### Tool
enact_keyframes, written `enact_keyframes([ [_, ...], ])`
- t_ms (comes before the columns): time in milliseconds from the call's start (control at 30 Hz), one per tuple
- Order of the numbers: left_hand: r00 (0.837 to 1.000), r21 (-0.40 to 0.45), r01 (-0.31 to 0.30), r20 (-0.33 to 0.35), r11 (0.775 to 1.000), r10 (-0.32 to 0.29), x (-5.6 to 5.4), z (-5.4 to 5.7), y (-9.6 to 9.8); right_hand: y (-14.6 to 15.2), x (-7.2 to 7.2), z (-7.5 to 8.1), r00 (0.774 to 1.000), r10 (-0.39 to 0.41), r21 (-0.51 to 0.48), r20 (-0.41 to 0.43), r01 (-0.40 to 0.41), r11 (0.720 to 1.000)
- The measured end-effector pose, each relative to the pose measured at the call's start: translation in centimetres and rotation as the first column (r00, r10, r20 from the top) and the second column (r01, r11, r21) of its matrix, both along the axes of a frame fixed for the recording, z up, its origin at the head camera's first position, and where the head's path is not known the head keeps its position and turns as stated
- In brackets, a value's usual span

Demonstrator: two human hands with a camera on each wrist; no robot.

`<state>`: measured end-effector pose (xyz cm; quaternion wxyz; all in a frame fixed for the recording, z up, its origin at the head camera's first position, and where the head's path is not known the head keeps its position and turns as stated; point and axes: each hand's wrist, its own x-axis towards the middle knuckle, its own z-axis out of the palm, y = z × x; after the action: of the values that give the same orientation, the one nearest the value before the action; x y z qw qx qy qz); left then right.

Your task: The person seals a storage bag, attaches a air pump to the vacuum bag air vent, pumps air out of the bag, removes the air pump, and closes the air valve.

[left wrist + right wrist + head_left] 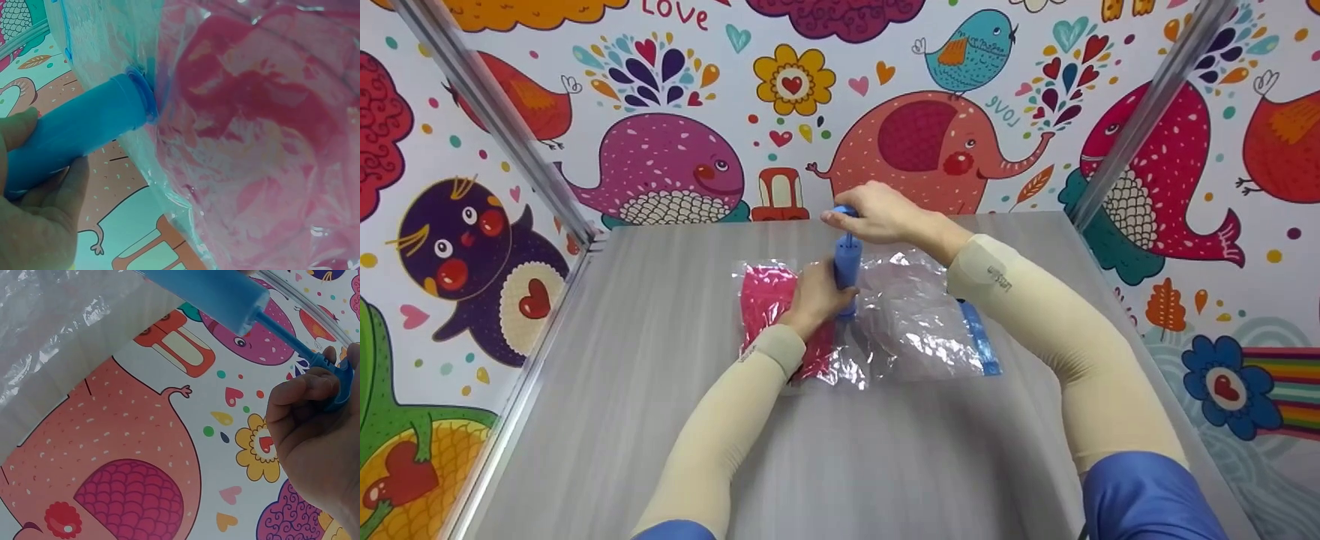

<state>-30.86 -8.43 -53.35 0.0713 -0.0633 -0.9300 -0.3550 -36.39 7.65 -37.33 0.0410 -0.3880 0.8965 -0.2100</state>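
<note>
A blue hand pump (847,259) stands upright on a clear plastic vacuum bag (915,330) lying across the table. My left hand (816,294) grips the pump's barrel (84,126); the barrel's flanged lower end meets the bag in the left wrist view. My right hand (881,214) has its fingers curled round the pump's handle (339,385), and a stretch of thin rod (287,337) shows between handle and barrel. Bright pink-red contents (765,292) fill the bag's left part. Its right part is see-through and wrinkled, with a blue strip (981,337) along the right edge.
Under the bag is a grey wood-grain table (660,300). Walls printed with cartoon animals (675,165) rise at the back and sides, with metal posts (502,120) at the corners.
</note>
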Motion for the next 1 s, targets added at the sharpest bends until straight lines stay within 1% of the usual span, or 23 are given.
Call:
enact_keyframes([
  [133,1.000,0.007,0.009,-0.005,1.000,-0.009,-0.3,-0.3,0.0,-0.1,-0.1,-1.0,1.000,0.005,0.013,-0.007,-0.005,1.000],
  [167,1.000,0.005,0.015,-0.025,1.000,-0.015,-1.4,-1.7,-0.3,-0.1,-0.1,-1.3,1.000,0.005,0.017,-0.009,-0.005,1.000],
  [200,0.999,-0.005,0.012,-0.033,1.000,-0.012,-1.5,-1.8,-0.3,-0.1,-0.1,-1.5,1.000,0.007,0.022,-0.009,-0.007,1.000],
  [233,0.998,-0.013,0.008,-0.062,1.000,-0.009,-2.0,-2.6,-0.4,-0.1,-0.1,-1.7,1.000,0.010,0.029,-0.008,-0.010,1.000],
  [333,0.996,-0.026,0.007,-0.090,1.000,-0.010,-2.2,-2.8,-0.3,-0.1,-0.1,-2.3,1.000,0.014,0.062,-0.003,-0.013,0.998],
  [367,0.996,-0.027,0.009,-0.090,1.000,-0.011,-2.2,-2.7,-0.3,-0.1,-0.1,-2.5,1.000,0.012,0.070,0.003,-0.012,0.997],
  [400,0.997,-0.033,0.007,-0.077,0.999,-0.010,-1.2,-1.4,0.0,-0.2,-0.1,-2.7,1.000,0.015,0.079,0.003,-0.015,0.997],
  [433,0.997,-0.037,0.012,-0.075,0.999,-0.015,-1.1,-1.2,0.0,-0.2,-0.1,-2.9,1.000,0.016,0.089,0.004,-0.017,0.996],
  [467,0.999,-0.042,0.018,-0.049,0.999,-0.020,-0.7,-0.5,0.1,-0.2,-0.2,-3.2,1.000,0.015,0.092,0.008,-0.016,0.996],
  [600,1.000,-0.070,0.017,-0.022,0.997,-0.019,-0.4,-0.2,0.3,-0.3,-0.2,-3.8,1.000,0.002,0.084,0.030,-0.004,0.996],
  [700,1.000,-0.047,0.008,-0.021,0.999,-0.009,-0.1,-0.1,0.2,-0.3,-0.1,-4.1,0.998,-0.016,0.070,0.056,0.012,0.997],
  [733,0.999,-0.039,0.012,-0.043,0.999,-0.013,-0.9,-1.5,-0.1,-0.3,-0.1,-4.2,0.998,-0.022,0.069,0.063,0.017,0.997],
  [867,0.999,-0.018,0.012,-0.034,1.000,-0.012,-0.9,-1.5,-0.3,-0.4,0.0,-4.1,0.997,-0.027,0.061,0.074,0.023,0.998],
  [933,1.000,-0.017,0.014,-0.017,1.000,-0.014,-1.0,-1.4,-0.3,-0.5,0.0,-4.0,0.998,-0.019,0.053,0.056,0.016,0.998],
  [967,1.000,-0.018,0.009,0.011,1.000,-0.009,-0.1,-0.1,0.0,-0.5,-0.1,-4.0,0.999,-0.013,0.047,0.046,0.011,0.999],
  [1000,1.000,-0.018,0.008,0.025,1.000,-0.007,-0.1,-0.1,0.0,-0.6,-0.2,-3.9,1.000,-0.006,0.044,0.030,0.005,0.999],
])
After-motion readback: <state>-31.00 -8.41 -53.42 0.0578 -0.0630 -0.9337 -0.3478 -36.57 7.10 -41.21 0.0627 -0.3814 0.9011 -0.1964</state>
